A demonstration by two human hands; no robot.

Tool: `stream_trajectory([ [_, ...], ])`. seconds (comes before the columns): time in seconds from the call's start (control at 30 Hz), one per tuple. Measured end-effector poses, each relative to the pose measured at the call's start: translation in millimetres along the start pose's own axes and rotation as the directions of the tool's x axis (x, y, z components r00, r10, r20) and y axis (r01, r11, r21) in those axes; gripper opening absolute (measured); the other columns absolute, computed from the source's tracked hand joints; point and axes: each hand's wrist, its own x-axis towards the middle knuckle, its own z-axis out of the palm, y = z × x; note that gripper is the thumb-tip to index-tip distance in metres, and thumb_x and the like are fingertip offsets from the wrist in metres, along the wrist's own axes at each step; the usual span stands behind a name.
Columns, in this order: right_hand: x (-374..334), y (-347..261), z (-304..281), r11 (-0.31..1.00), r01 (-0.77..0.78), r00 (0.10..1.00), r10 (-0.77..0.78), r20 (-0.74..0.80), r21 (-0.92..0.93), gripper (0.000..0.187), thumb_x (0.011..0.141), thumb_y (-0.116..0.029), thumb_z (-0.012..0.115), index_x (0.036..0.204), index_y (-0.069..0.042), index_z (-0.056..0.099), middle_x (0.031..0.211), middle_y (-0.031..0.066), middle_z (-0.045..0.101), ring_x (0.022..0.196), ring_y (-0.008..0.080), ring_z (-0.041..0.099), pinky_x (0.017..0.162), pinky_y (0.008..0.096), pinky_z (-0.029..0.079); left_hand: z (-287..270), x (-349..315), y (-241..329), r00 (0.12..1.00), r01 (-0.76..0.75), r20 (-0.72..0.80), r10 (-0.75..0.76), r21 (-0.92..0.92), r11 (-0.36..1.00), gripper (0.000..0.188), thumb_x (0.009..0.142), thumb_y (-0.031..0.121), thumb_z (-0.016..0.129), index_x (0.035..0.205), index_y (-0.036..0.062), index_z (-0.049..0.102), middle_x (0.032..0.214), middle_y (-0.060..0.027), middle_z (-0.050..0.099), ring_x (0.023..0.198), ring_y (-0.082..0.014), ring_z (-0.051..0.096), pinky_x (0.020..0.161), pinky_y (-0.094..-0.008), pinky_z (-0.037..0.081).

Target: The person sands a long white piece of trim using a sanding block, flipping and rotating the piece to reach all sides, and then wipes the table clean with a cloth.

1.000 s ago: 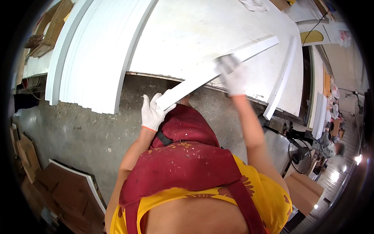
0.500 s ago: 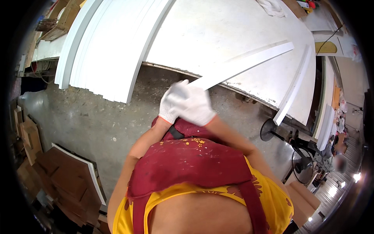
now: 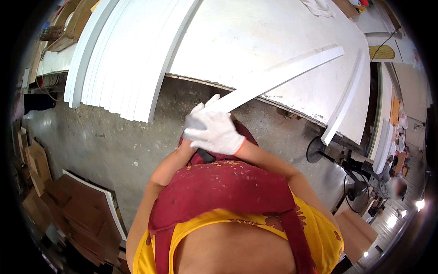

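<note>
A long white strip (image 3: pixel 278 78) slants from the tabletop over its near edge toward my body. Its near end rests at my left hand (image 3: pixel 206 103), which wears a white knitted glove and is mostly hidden under the strip and my other hand. Only some of the left fingers show, beside the strip. My right hand (image 3: pixel 218 133), gloved too, lies across the strip's near end with its fingers closed round a flat grey pad (image 3: pixel 195 123). What the pad is made of I cannot tell.
The white table (image 3: pixel 228 41) has a worn near edge. Several long white strips (image 3: pixel 123 64) lie side by side at left, overhanging it. Another strip (image 3: pixel 344 98) overhangs at right, near a black fan (image 3: pixel 356 189). Brown panels (image 3: pixel 82 210) stand at lower left. A white cloth (image 3: pixel 318 7) lies far back.
My right hand has slid toward my body along the strip with the grey pad, baring more of the strip. The strip itself stays nearly in place.
</note>
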Motion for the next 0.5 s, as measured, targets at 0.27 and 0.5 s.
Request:
stream_trajectory([
  [0.27, -101, 230, -130, 0.557, -0.775, 0.629, 0.628, -0.459, -0.300, 0.065, 0.086, -0.036, 0.082, 0.134, 0.005, 0.067, 0.134, 0.0226, 0.068, 0.117, 0.0288, 0.069, 0.101, 0.0388, 0.054, -22, 9, 13, 0.937, 0.340, 0.104, -0.334, -0.490, 0.803, 0.074, 0.103, 0.036, 0.050, 0.161, -0.0037, 0.028, 0.151, -0.0442, 0.039, 0.133, -0.0607, 0.050, 0.105, -0.0650, 0.052],
  [0.5, -59, 227, -154, 0.627, -0.771, 0.524, 0.726, -0.446, 0.114, 0.069, 0.080, -0.047, 0.085, 0.128, 0.001, 0.073, 0.131, 0.0250, 0.068, 0.115, 0.0331, 0.068, 0.104, 0.0382, 0.050, 11, 17, 39, 0.972, 0.175, 0.073, -0.225, 0.417, 0.892, 0.079, 0.095, 0.035, 0.065, 0.155, -0.0080, 0.040, 0.127, -0.0354, 0.063, 0.089, -0.0345, 0.072, 0.070, -0.0323, 0.061],
])
